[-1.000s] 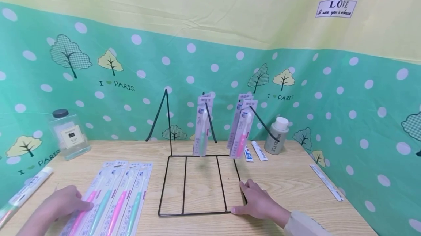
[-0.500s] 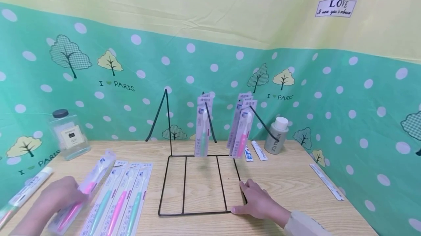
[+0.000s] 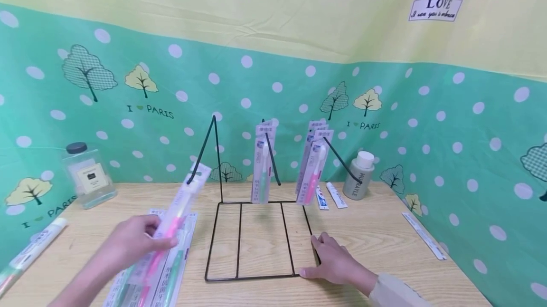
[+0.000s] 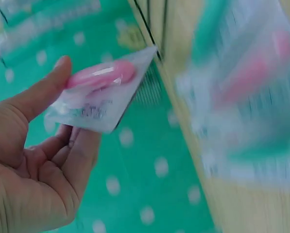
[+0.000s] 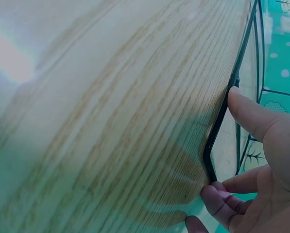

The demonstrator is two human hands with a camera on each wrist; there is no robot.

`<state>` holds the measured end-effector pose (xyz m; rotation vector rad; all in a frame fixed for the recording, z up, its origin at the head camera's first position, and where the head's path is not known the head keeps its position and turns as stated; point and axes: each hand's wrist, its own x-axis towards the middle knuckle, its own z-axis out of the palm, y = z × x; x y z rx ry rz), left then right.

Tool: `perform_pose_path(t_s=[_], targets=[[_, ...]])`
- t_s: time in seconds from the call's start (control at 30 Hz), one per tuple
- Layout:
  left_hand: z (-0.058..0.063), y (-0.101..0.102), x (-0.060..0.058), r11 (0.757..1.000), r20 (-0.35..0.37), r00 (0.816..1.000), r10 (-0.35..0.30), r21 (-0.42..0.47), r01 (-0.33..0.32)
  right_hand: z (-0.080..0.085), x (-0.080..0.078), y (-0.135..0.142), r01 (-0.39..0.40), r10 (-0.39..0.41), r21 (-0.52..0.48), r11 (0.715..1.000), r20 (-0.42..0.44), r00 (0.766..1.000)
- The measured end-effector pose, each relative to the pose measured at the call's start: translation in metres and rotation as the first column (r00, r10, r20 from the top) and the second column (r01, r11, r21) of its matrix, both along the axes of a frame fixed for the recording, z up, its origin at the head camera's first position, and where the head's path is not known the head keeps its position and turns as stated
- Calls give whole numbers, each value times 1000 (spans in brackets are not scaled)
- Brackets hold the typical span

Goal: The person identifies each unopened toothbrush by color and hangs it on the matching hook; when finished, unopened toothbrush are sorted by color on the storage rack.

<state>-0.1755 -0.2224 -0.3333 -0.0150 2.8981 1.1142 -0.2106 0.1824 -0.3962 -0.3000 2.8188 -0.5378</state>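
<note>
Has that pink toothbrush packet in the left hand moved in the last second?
Yes. The pink toothbrush packet has risen off the packets on the table and swung right, its top now nearing the wire rack.

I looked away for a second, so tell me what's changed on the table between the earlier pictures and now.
The left hand has picked the pink toothbrush pack off the row of packs and lifted it up and right, toward the wire rack. The right hand stays on the rack's front right corner; the hanging packs and bottles are unmoved.
</note>
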Motion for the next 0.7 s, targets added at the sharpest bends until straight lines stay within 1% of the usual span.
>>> perform_pose_path(t_s=[0.1,0.17,0.23,0.3,0.37,0.47,0.6,0.7], targets=[[-5,33,6,997,-47,999,-25,69,29,0,0,0,-12,12,-2,1000,-7,1000],[-9,53,10,990,-70,996,-61,125,70,0,1,0,-22,22,-2,1000,-12,1000],[-15,71,14,976,-90,990,-107,182,122,1,1,-1,-28,28,-3,1000,-16,999],[-20,88,17,953,-108,980,-167,237,189,2,1,-1,-28,28,-4,1000,-16,999],[-24,104,18,926,-129,965,-231,276,258,3,2,-2,-26,26,1,1000,-16,1000],[-28,128,19,895,-166,938,-305,286,342,2,2,-2,-21,22,4,1000,-24,999],[-30,158,20,864,-229,904,-360,283,416,2,3,-1,-43,42,0,999,-62,997],[-29,179,21,821,-298,867,-398,305,482,2,5,0,-84,79,-35,996,-125,989]])
